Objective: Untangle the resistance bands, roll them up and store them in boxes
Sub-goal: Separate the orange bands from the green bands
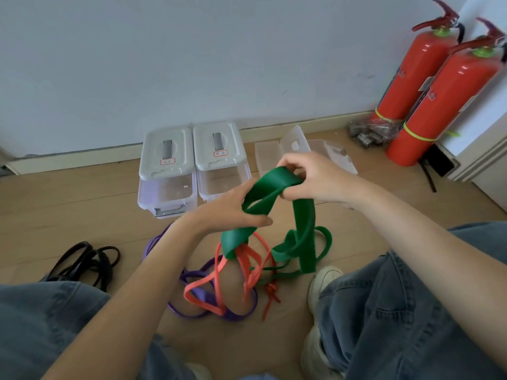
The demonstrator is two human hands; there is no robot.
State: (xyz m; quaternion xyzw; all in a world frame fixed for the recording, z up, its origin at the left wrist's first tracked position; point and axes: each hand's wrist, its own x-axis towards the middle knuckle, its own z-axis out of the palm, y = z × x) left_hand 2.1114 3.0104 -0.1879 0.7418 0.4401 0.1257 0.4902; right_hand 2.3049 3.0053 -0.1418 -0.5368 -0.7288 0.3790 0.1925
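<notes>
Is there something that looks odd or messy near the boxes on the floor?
Yes. One clear box beside the two lidded boxes lies open and askew. The green band held by both hands is tangled with the orange band and the purple band.

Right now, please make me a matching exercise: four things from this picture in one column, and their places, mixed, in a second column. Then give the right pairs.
Things
1. green band
2. black bands
3. fire extinguishers
4. lidded boxes

Places
A. by the wall, side by side
B. held in both hands
C. on the floor at the far left
D. in the right corner

Pairs: 1-B, 2-C, 3-D, 4-A
</notes>
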